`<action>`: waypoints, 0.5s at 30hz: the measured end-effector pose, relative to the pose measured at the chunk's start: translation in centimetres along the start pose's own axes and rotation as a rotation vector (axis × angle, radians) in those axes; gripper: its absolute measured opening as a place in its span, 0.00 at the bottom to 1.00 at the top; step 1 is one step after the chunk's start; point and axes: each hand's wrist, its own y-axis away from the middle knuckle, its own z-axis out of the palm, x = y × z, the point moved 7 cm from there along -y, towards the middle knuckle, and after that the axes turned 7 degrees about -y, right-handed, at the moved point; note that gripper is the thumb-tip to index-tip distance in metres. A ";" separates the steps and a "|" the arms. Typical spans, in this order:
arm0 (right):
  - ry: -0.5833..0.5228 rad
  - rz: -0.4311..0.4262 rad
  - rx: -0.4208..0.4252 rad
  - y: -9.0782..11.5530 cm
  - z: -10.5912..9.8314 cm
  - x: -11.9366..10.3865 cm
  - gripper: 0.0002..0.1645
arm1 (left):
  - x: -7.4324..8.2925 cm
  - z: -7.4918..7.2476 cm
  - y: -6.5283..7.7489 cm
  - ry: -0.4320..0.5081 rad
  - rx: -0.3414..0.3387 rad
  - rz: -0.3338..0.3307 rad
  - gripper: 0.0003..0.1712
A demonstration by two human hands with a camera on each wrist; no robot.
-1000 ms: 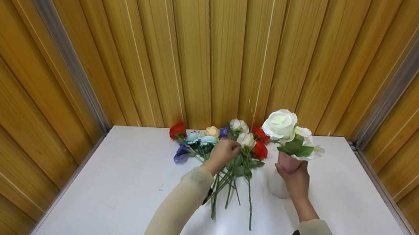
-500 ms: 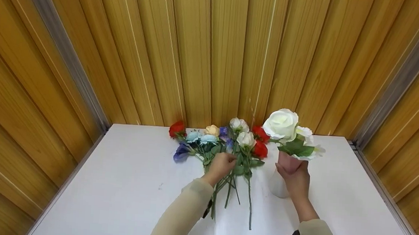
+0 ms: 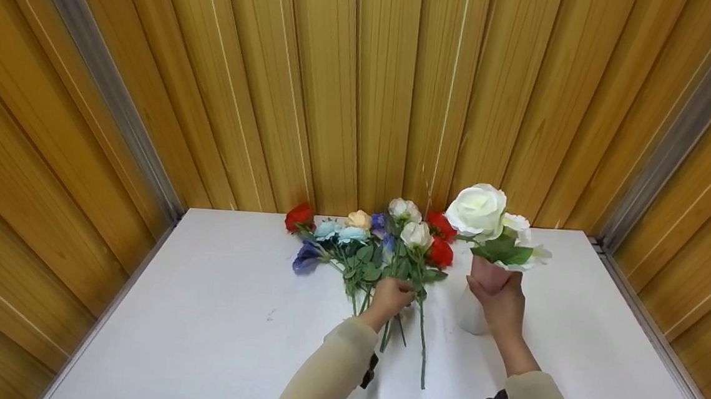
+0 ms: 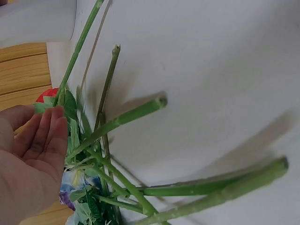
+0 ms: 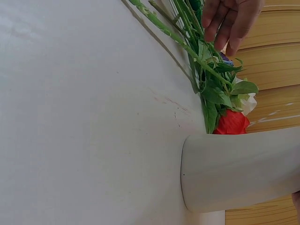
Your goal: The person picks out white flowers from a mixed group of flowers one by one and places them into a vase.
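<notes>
Right hand (image 3: 501,307) curled round vase (image 3: 488,273), white flowers (image 3: 477,211) above grip; left hand (image 3: 392,296) loosely relaxed, pinching nothing visible, stems (image 4: 234,190) beneath; best hold vase steady, pinch one stem, ease leaves (image 3: 368,255) apart

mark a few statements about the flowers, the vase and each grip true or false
1. The right grip holds the vase. True.
2. The big white rose lies flat on the table. False: it rises from the vase.
3. The left grip is over green stems. True.
4. Every loose flower is red. False: light blue flowers and a peach flower lie there too.
5. The vase is to the right of the loose flowers. True.
</notes>
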 end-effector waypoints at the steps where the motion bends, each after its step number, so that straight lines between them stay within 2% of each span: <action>1: -0.002 -0.001 0.003 0.0 0.0 0.0 0.53 | -0.1 0.3 0.0 0.014 -0.007 -0.014 0.13; 7: -0.008 -0.002 0.017 0.2 0.0 0.1 0.52 | -0.2 1.3 0.1 0.038 -0.011 -0.084 0.10; 15: -0.030 0.016 0.013 0.1 0.0 0.1 0.51 | 0.0 1.6 0.0 0.013 0.022 -0.175 0.06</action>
